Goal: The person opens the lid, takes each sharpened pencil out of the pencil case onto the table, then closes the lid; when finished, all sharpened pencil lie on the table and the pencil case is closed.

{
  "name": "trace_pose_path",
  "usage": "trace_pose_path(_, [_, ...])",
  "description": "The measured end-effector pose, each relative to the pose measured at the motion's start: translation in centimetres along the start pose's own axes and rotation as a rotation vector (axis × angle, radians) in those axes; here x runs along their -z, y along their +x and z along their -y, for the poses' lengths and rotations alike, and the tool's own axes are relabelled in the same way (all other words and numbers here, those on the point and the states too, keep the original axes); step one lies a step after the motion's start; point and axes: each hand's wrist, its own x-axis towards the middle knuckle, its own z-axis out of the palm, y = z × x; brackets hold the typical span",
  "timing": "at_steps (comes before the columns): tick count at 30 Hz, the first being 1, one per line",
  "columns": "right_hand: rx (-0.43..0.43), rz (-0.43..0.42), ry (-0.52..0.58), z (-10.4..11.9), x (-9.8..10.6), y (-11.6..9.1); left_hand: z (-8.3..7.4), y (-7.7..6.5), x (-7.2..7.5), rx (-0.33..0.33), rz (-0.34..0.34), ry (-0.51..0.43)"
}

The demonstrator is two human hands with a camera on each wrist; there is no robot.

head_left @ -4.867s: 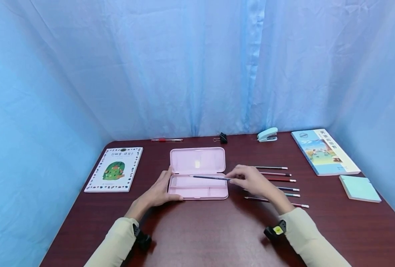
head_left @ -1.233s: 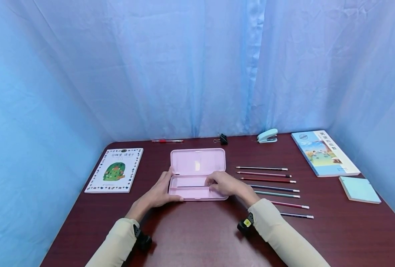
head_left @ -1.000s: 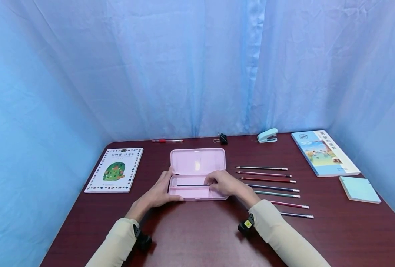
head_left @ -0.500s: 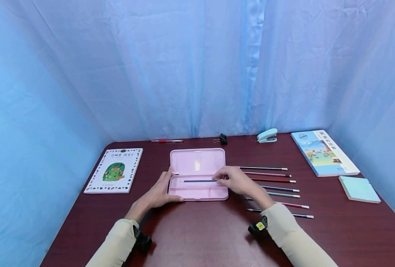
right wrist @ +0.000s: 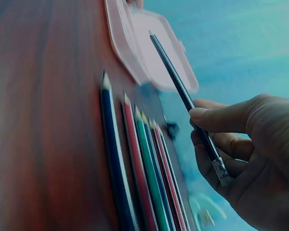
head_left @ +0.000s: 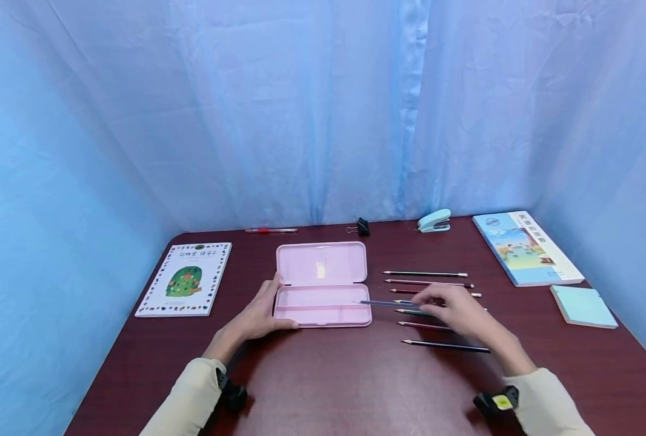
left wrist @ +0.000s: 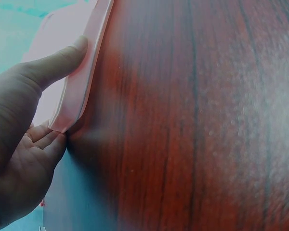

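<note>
A pink pencil case (head_left: 306,315) lies with its lid (head_left: 322,264) folded back on the dark red table. My left hand (head_left: 254,315) grips its left end, thumb along the front wall and fingers at the back corner. Between thumb and fingers, my right hand (head_left: 462,310) pinches a dark pencil (right wrist: 171,70) near its eraser end. The pencil is raised to the right of the case, its point reaching left to the case's right edge. Beneath that hand lie several pencils side by side, among them a dark one (head_left: 445,346) at the front and a green one (right wrist: 147,163).
To the left lies a picture book (head_left: 183,281). Along the back are a red pen (head_left: 271,230), a black binder clip (head_left: 362,227) and a mint stapler (head_left: 434,221). At right, another book (head_left: 527,248) lies behind a pale green notepad (head_left: 583,306). Blue curtains surround the table.
A dark pencil joined the row's front between the first two frames. My right hand then lifted another from the case and carried it right, over the row. My left hand stays put.
</note>
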Motion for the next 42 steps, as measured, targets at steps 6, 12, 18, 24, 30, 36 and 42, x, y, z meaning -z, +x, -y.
trace_pose_path(6, [-0.059,-0.048,-0.078,-1.4,2.3,-4.6,0.1,-0.1,0.0,-0.015,-0.004,-0.013])
trace_pose_path(12, [-0.098,-0.063,-0.089,-2.2,3.2,-8.4,0.1,-0.1,0.1,-0.031,-0.005,-0.008])
trace_pose_path(18, [-0.112,-0.056,-0.075,-2.6,2.8,-10.6,-0.2,-0.2,0.4,0.007,0.010,-0.028])
trace_pose_path(24, [-0.099,-0.034,-0.050,-3.0,1.8,-11.4,-0.3,-0.2,0.4,0.021,0.016,-0.026])
trace_pose_path(30, [-0.124,-0.020,-0.065,-3.1,1.4,-11.7,-0.3,-0.1,0.4,0.033,0.022,-0.021])
trace_pose_path(36, [-0.140,-0.019,-0.092,-3.2,1.2,-11.9,-0.3,-0.1,0.4,0.042,0.021,-0.019])
trace_pose_path(42, [-0.149,-0.012,-0.092,-3.2,1.2,-12.1,-0.3,-0.1,0.1,0.039,0.017,-0.011])
